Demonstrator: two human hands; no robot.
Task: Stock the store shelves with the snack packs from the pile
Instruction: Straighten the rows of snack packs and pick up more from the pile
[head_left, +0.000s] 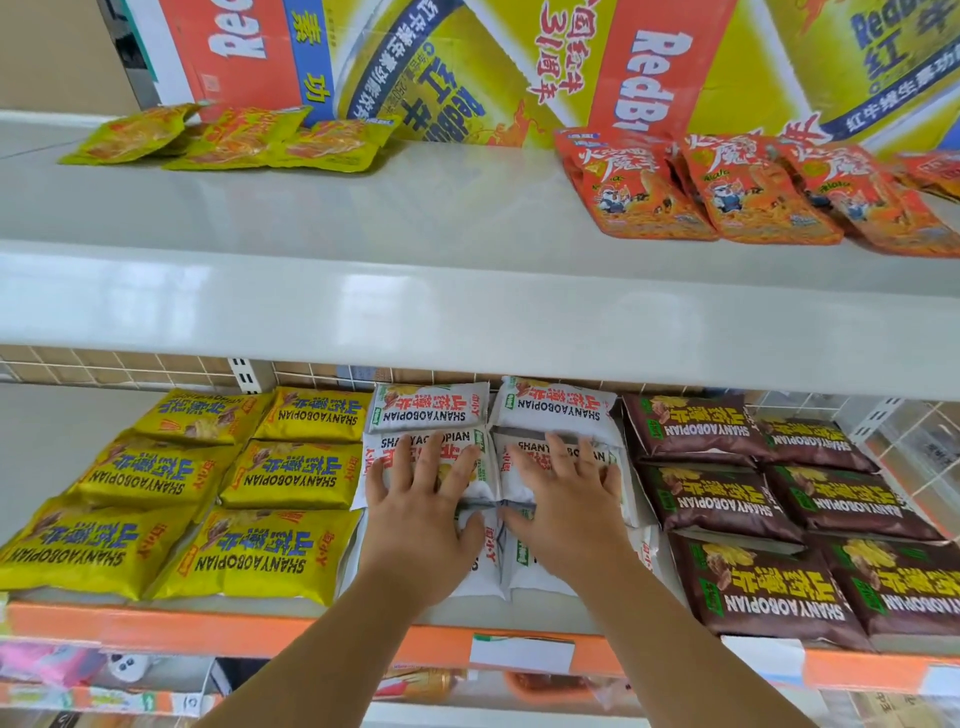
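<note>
White Shanyaobopian snack packs are laid in two columns at the middle of the lower shelf, between the yellow packs on one side and the brown packs on the other. The middle pack of each column is pressed from above: the left hand is spread flat on one and the right hand on the other, fingers straight and apart, with nothing clasped or pinched. The step is judged to be a settling and squaring of the white rows. Pressure is best kept light and even, since the contents are probably brittle. The two pressed packs should be slid back until the rear pair is met, with the seam between the columns kept straight. Their print is seen to face the opposite way from the rear pair, so turning them may be wanted. The upper shelf, where orange packs lie, is not involved.
</note>
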